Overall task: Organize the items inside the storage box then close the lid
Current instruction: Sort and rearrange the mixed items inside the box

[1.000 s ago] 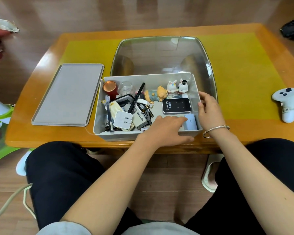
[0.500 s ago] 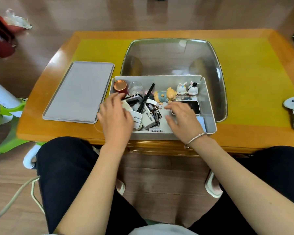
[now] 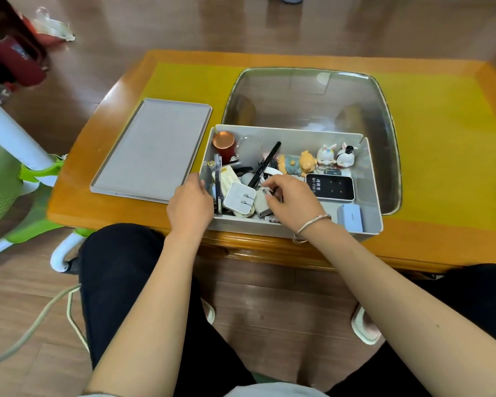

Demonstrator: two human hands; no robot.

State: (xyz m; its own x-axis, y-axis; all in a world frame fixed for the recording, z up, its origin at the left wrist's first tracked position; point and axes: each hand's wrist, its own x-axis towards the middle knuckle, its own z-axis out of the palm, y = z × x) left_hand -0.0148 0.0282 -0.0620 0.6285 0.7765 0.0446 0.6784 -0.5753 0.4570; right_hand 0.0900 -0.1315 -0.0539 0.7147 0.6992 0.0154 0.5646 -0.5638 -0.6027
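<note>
Storage box: grey, open, centre of frame on wooden table. Lid: flat on the table, just left of the box. Left hand: fingers curled over the box's left wall. Right hand: inside the box, fingertips pinching small clutter beside the white charger; which item it holds cannot be told. Black device, figurines: right half.

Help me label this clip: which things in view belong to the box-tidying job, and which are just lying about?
Job:
storage box
lid
white charger
black pen
Wi-Fi device
bear figurine
left hand
right hand

Lying about:
table
green chair
</note>
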